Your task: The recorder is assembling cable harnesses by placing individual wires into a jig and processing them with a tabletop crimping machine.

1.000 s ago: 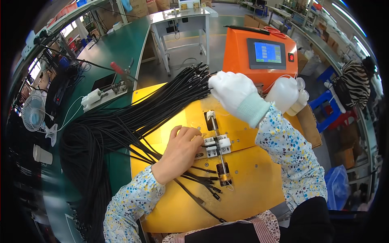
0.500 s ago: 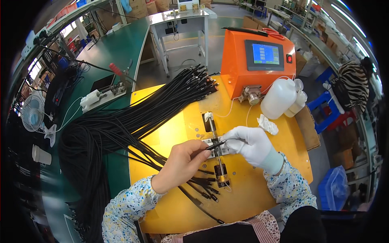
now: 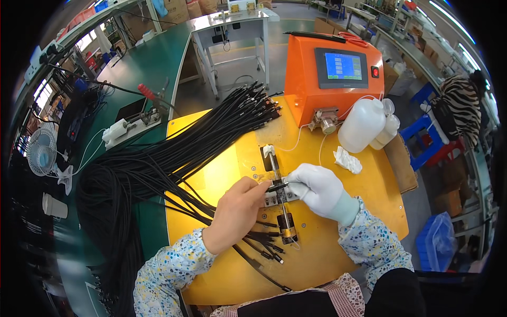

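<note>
My bare left hand [image 3: 238, 208] pinches a black cable [image 3: 275, 187] near its end. In a white glove, my right hand [image 3: 316, 191] closes on the tip of the same cable. Both hands hold it over a metal fixture [image 3: 271, 199] crossed by a slim rod with a dark cylinder [image 3: 287, 228] at its near end. Several loose cable ends [image 3: 268, 248] lie beside the fixture, near my left wrist. A thick bundle of black cables [image 3: 211, 127] spreads over the yellow board [image 3: 338, 253] and onto the green table to the left.
An orange machine [image 3: 301, 79] with a screen stands at the back right of the board. White plastic bottles [image 3: 363, 127] and a crumpled tissue [image 3: 347, 160] are beside it. A red-handled clamp [image 3: 146, 92] and a small fan [image 3: 42, 150] are on the left.
My hands have shifted slightly up and left with the cable, which now lies flatter across the fixture. My gloved fingers have drawn closer together at its tip.
</note>
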`<move>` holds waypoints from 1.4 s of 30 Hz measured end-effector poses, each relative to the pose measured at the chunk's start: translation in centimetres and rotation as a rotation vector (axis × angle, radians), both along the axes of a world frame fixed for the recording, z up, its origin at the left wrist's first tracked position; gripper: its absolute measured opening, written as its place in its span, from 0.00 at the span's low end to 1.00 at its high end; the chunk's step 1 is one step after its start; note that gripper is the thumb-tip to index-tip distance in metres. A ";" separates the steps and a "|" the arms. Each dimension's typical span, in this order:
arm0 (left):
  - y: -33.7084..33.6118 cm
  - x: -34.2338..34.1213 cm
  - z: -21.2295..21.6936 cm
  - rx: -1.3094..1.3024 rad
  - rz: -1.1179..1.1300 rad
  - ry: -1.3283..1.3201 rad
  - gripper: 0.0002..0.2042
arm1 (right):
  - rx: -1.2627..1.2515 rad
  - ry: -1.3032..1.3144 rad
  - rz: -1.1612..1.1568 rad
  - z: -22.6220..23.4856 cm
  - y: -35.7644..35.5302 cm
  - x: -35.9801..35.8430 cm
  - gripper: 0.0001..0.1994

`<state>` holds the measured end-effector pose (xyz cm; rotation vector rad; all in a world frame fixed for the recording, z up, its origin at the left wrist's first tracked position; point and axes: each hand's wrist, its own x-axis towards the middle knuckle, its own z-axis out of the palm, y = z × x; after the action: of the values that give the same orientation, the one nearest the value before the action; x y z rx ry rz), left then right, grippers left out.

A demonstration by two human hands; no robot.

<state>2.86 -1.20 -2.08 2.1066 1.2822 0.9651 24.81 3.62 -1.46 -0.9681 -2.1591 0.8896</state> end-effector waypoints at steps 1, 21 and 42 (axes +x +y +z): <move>-0.1 0.0 -0.3 0.105 -0.010 0.128 0.13 | 0.193 -0.055 0.000 -0.3 0.2 0.0 0.05; 0.6 -0.6 -0.7 0.387 -0.113 0.500 0.18 | 0.395 0.104 -0.214 -1.2 0.0 0.3 0.06; 1.9 -1.0 -0.6 0.214 -0.049 0.332 0.09 | 0.523 0.103 -0.264 -0.6 0.5 1.4 0.08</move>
<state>1.85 0.72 -2.64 2.5344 1.3220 0.7831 26.22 4.10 -2.10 -0.8831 -1.9680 0.2215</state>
